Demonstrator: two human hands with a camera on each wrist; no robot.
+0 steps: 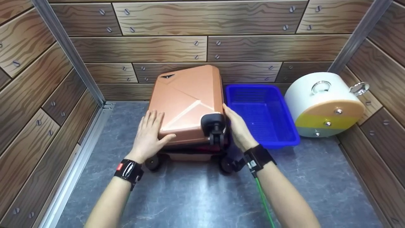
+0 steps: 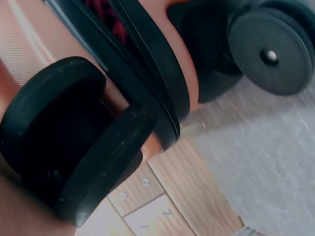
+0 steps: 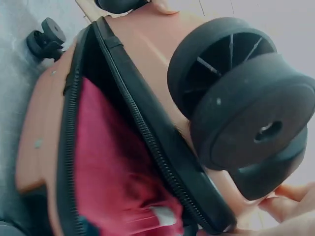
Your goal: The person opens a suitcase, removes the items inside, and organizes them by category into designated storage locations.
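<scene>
A rose-gold hard-shell suitcase (image 1: pixel 186 91) lies on the floor, its lid slightly raised along the near, wheeled side. Through the unzipped gap, red cloth (image 3: pixel 118 162) shows inside. My left hand (image 1: pixel 148 136) lies over the lid's near left corner, fingers straight on top and thumb along the front edge; it hides the lid wheel (image 2: pixel 98 142) there in the head view. Along the lid's right side, my right hand (image 1: pixel 239 126) presses with extended fingers, beside the black lid wheel (image 1: pixel 216 126). Two lower wheels (image 1: pixel 153 163) stick out in front.
A blue plastic basket (image 1: pixel 294 139) stands just right of the suitcase. Beyond it is a white rounded case (image 1: pixel 303 91) with a striped front and metal rings. Wood-patterned walls (image 1: pixel 164 47) enclose the grey floor (image 1: pixel 190 196). A green cable (image 1: pixel 264 199) trails from the right wristband.
</scene>
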